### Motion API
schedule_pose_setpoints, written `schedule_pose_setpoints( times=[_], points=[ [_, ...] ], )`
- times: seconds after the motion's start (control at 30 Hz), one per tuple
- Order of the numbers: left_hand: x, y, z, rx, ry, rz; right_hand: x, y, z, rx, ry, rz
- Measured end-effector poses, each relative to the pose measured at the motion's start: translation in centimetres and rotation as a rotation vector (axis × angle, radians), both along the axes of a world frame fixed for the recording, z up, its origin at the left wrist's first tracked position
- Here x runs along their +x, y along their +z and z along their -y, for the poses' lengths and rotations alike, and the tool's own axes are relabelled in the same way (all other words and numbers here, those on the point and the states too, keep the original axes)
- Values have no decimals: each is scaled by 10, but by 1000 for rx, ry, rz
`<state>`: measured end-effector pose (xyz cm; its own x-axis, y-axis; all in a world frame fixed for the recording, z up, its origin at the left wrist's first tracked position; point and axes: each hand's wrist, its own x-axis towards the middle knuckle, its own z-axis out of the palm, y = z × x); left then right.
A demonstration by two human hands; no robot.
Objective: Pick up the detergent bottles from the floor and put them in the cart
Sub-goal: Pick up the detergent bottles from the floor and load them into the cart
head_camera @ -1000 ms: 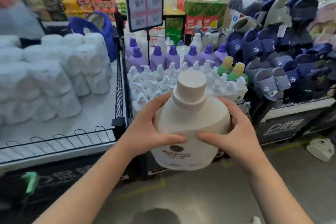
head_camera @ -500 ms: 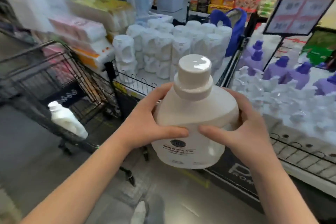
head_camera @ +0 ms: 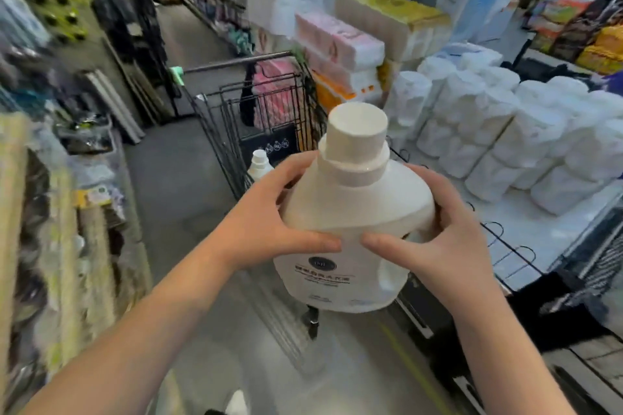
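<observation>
I hold a large white detergent bottle point(head_camera: 357, 212) upright in front of me, cap up, dark label facing me. My left hand point(head_camera: 266, 222) grips its left shoulder and my right hand point(head_camera: 435, 239) grips its right side, thumbs nearly meeting on the front. Just beyond the bottle stands a black wire shopping cart point(head_camera: 219, 111) with a green-tipped handle. A second white detergent bottle point(head_camera: 259, 165) lies inside the cart, partly hidden behind my left hand.
A low display table point(head_camera: 526, 229) with white wrapped rolls point(head_camera: 488, 131) stands on the right, with stacked tissue packs point(head_camera: 340, 54) behind the cart. Shelves of goods point(head_camera: 50, 212) line the left. The grey aisle floor point(head_camera: 161, 178) runs between them. A pink bag point(head_camera: 269, 91) hangs in the cart.
My view has swung left from the bottle display to the aisle, bringing the cart straight ahead and closer. Both hands keep the same grip on the bottle.
</observation>
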<state>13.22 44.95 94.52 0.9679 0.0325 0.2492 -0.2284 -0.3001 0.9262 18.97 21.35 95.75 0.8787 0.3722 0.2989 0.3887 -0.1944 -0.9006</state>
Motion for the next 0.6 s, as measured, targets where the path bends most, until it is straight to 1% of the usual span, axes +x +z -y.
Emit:
schedule_pose_setpoints(
  times=[0.1,0.27,0.4,0.6],
  points=[
    [6,-2,-61,6,45,-15,12,-5,-60,9,32,-21],
    [28,-1,-146,17,50,-20,32,-12,-141,30,61,-56],
    [54,4,-190,57,37,-43,58,-14,-186,31,58,-60],
    [113,-11,-237,10,48,-57,122,-26,-232,19,78,-79]
  ],
)
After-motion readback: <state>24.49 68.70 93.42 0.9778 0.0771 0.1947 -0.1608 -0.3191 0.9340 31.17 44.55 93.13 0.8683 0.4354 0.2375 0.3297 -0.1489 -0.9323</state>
